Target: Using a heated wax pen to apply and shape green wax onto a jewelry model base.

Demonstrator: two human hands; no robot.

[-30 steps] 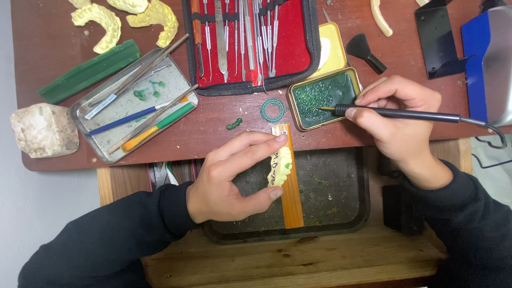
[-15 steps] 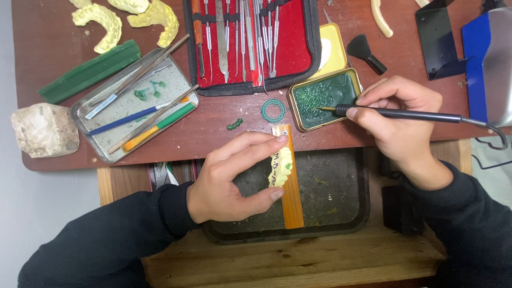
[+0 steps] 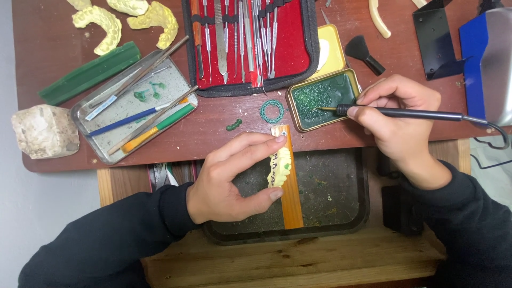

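Left hand [image 3: 232,178] pinches dental cast [image 3: 280,167]; right hand [image 3: 397,120] dips wax pen [image 3: 394,112].

A reddish-brown tabletop [image 3: 53,64] carried pale yellow dental casts [image 3: 128,18] at its far left, a green wax bar [image 3: 88,74] below them, a rough plaster block [image 3: 45,130] at the left edge, and a metal tray [image 3: 133,106] of pens and slim tools. Toward the middle lay an open red-lined instrument case [image 3: 250,45], a small tin of green wax [image 3: 322,98] with its yellow lid [image 3: 330,53] just behind, a green wax ring [image 3: 272,112], a small green wax scrap [image 3: 233,126] and a black brush [image 3: 364,54]. In front, a lower wooden bench [image 3: 293,261] bore a dark tray [image 3: 330,197], with an orange wooden peg [image 3: 290,202] reaching out over it from the table edge.
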